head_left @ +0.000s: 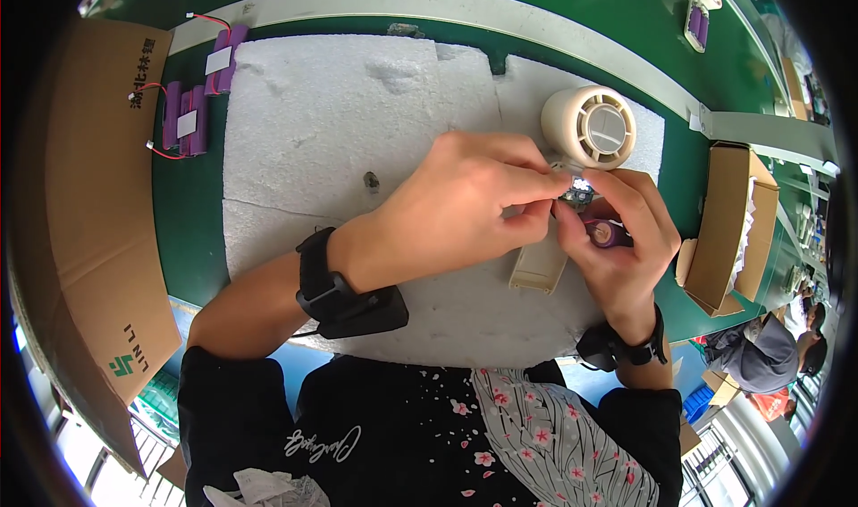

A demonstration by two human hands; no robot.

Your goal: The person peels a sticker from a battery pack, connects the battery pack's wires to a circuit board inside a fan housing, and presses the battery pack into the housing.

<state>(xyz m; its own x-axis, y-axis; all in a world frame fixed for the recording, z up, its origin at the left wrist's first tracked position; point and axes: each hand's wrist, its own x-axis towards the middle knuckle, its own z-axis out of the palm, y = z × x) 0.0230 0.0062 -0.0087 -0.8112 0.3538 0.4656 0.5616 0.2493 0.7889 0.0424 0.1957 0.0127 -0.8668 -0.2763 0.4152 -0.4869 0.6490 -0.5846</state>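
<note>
My left hand (474,190) reaches across to the right, its thumb and fingers pinched at the edge of a small circuit board (579,192). Whatever lies between those fingertips is too small to make out. My right hand (636,225) curls round a purple battery cell (608,233), with its index finger and thumb close to the board. A bright white spot shows on the board. Just beyond the hands is the cream round head of a handheld fan (563,127), its ringed grille facing up. Below the fingers lies a cream plastic handle cover (539,268), partly hidden by my hands.
A white foam sheet (313,122) covers the green table (192,230). Purple battery packs (186,118) with red wires lie at the left, beside a large cardboard box (98,221). At the right stands an open carton (728,225). Another opened fan (699,15) lies at the far right.
</note>
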